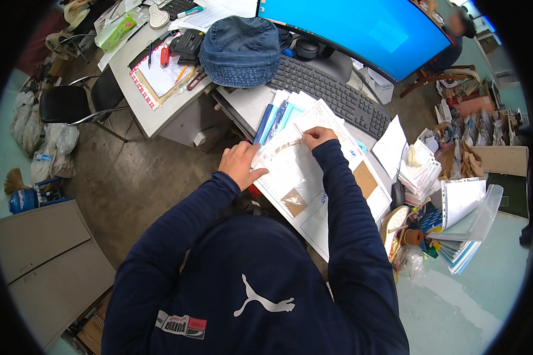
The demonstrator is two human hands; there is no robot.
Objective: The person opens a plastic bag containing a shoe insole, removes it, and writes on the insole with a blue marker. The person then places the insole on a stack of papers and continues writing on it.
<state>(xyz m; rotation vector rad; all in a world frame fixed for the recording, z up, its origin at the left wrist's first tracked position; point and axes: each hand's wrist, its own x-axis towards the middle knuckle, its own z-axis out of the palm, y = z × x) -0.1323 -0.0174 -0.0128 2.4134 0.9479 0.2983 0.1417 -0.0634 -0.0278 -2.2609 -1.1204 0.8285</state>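
Observation:
My left hand [238, 165] lies flat on the left edge of the printed white sheets [314, 222], fingers stretched and thumb apart. On those sheets is a clear plastic bag [287, 163] with a brownish strip near its top and a shiny, wrinkled surface. My right hand [320, 137] is closed in a pinch at the bag's upper right edge; the fingertips are partly hidden. Brown patches [365, 180] show on the sheets. Just beyond lie blue folders [267, 123] and light blue papers.
Behind the papers stand a black keyboard [331, 94], a blue bucket hat [241, 52] and a wide monitor [361, 29]. A side desk [124, 71] holds stationery. Paper stacks [420, 174] and a clear folder [477, 222] are at right. A black chair [80, 103] stands left; another person [453, 41] sits far right.

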